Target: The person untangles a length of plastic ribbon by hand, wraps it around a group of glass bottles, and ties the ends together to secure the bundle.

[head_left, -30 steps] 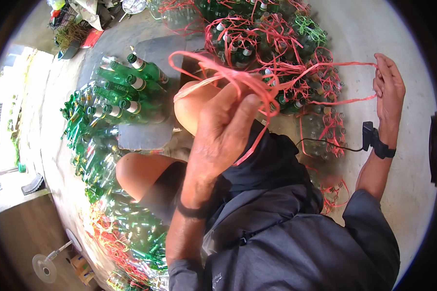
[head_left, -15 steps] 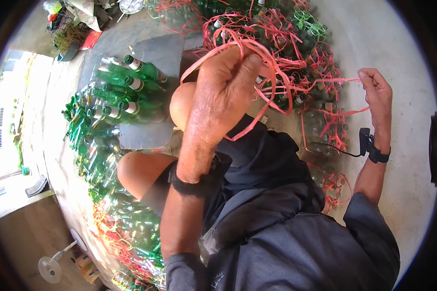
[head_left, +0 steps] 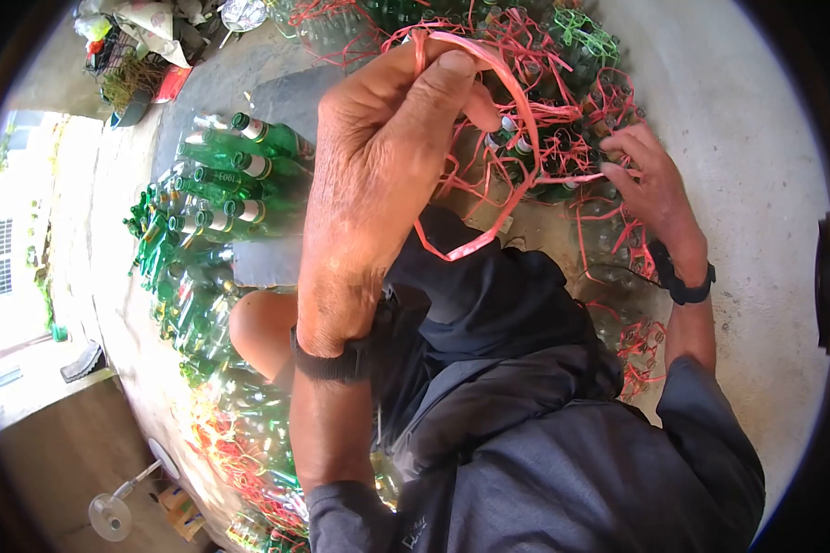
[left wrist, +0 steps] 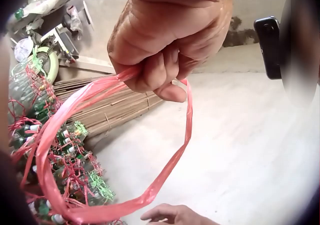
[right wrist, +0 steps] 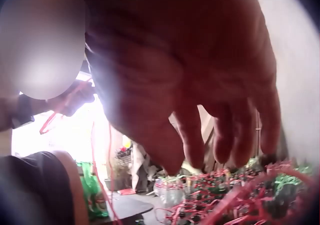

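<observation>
My left hand [head_left: 383, 152] pinches a pink plastic string [head_left: 530, 124] between thumb and fingers. From that grip the string hangs in a wide loop, also plain in the left wrist view [left wrist: 150, 192]. Off to the right, my right hand [head_left: 657, 192] is held near the string's trailing strand, thumb apart from the fingers. Its fingers [right wrist: 191, 140] hang loosely spread in the right wrist view, with no string between them there. Behind both hands stand bottles bound with tangled pink string [head_left: 572, 147].
Loose green bottles [head_left: 281, 138] stand grouped on the left, beside a grey mat [head_left: 263, 263]. More bottles line the floor toward the lower left. Green string [head_left: 586, 37] lies on the far bottles. A fan [head_left: 111, 516] is at lower left, and stacked cardboard [left wrist: 100, 110] beyond the bottles.
My right hand has moved inward, and its fingers have parted from the string they pinched. My left hand has shifted left and up, still gripping the string, whose loop now hangs wider.
</observation>
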